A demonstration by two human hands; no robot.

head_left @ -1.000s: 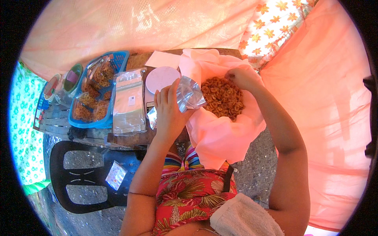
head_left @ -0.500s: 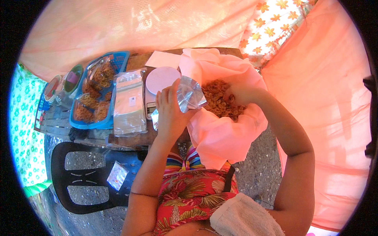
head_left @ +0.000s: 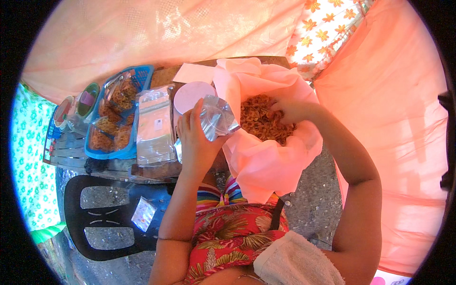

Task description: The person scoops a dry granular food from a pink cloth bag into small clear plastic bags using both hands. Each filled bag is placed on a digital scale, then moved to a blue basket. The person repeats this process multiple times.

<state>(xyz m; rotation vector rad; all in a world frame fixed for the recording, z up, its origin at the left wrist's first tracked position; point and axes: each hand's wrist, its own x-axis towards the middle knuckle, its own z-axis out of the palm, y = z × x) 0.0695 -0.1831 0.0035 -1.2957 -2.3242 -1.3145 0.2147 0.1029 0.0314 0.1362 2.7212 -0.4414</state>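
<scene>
My left hand (head_left: 194, 135) is closed round a silver, clear-fronted pouch (head_left: 217, 116), holding it up with its mouth toward the right. Beside it, a cloth-lined container (head_left: 256, 166), draped in pink fabric, holds a heap of brown crispy chips (head_left: 260, 118). My right hand (head_left: 290, 111) reaches in from the right, its fingers curled into the chips and partly hidden among them. Behind the pouch is a scale with a round white plate (head_left: 192, 95), partly covered by my left hand.
A stack of flat pouches (head_left: 156, 137) lies left of the scale. Farther left, a blue basket (head_left: 124, 153) holds several filled clear bags, near a green bowl (head_left: 89, 99). A black chair (head_left: 76, 228) stands at the lower left with a small packet (head_left: 143, 213) on it.
My left hand and the pouch have shifted slightly left and down, and the pouch has tilted a little. My right hand stays in the heap, its fingers moved slightly among the chips.
</scene>
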